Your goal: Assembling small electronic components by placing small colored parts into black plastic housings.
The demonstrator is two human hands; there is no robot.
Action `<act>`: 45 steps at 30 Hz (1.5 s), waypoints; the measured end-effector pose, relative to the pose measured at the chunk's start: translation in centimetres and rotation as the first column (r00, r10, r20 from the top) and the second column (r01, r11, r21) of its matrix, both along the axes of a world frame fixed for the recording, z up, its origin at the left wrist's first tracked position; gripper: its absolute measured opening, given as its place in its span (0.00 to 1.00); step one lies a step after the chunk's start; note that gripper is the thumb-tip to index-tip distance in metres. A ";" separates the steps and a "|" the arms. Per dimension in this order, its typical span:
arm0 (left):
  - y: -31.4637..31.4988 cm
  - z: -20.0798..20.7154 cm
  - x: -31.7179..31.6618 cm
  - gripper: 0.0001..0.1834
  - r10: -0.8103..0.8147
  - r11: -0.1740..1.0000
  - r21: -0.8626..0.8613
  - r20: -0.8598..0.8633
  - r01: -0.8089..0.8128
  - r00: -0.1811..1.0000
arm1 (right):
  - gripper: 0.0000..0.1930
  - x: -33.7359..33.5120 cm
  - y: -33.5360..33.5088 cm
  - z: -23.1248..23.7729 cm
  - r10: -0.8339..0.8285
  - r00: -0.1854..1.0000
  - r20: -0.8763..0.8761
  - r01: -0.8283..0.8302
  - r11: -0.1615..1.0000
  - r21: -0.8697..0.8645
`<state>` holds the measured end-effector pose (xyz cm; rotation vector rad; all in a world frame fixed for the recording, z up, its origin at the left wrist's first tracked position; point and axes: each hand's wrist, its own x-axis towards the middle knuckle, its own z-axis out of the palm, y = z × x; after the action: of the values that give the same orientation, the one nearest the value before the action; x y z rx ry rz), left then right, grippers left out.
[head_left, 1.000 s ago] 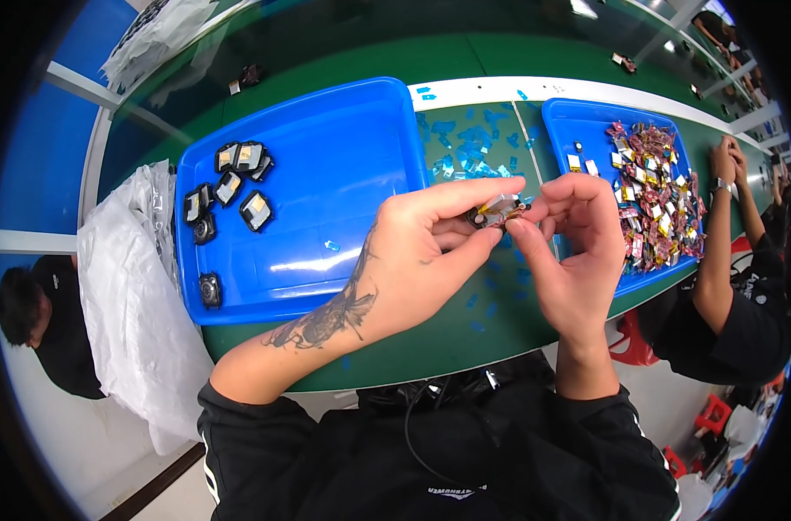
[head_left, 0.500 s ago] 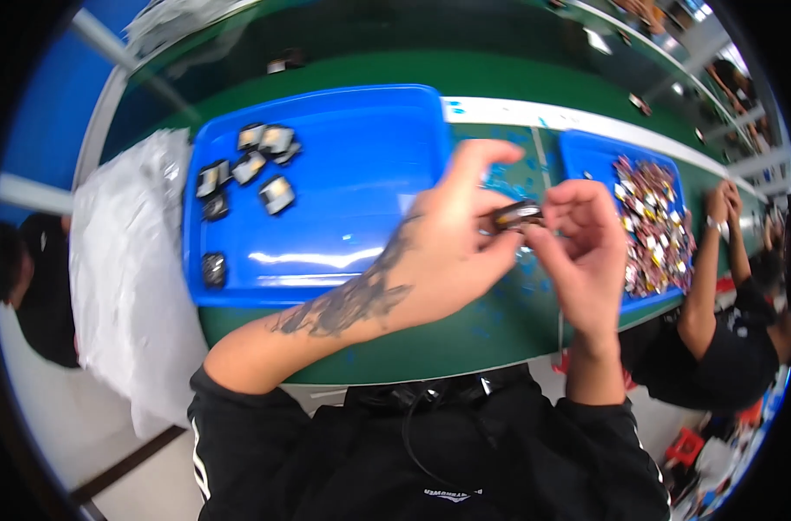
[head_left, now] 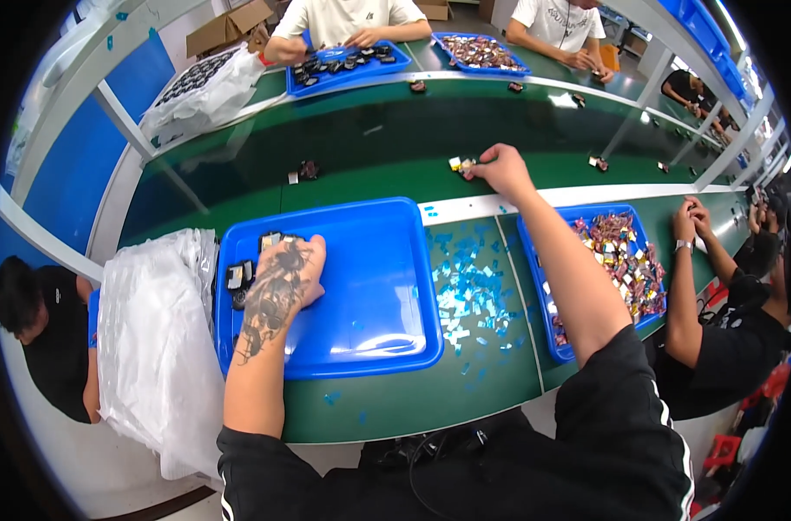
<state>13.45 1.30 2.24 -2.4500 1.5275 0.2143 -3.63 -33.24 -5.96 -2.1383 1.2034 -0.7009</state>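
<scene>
Pinching small component, right hand; left hand over blue tray, grip unclear; co-worker's white shirt bears dark lettering.

Dk lettering on co-worker's white tee; tiny illeg. mark, other tee.

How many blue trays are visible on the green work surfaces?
4: the near-left tray, under the left hand; the near-right tray, partly behind the right forearm; the far-left tray, holding black pieces; the far-right tray, holding reddish parts. More may be hidden.
</scene>
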 end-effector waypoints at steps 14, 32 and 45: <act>2.8 0.3 0.5 0.29 0.080 0.996 0.067 -0.249 -0.065 0.965 | 0.08 -12.5 2.7 8.7 0.242 0.961 -0.134 -0.263 0.949 -0.173; -4.4 0.3 -9.1 0.13 -0.381 0.752 -0.169 -0.900 -0.637 -0.211 | 0.12 -17.7 9.2 6.8 0.205 0.973 -0.105 -0.213 0.975 -0.070; -4.3 -0.6 -13.1 0.13 -0.659 0.609 -0.753 -0.655 -0.250 0.369 | 0.06 -13.3 20.8 8.0 0.190 0.710 0.678 -0.439 0.872 0.215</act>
<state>0.35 -2.99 1.59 -2.7171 3.0004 1.3791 -16.90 -12.40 2.08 -1.5302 0.5070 -0.8702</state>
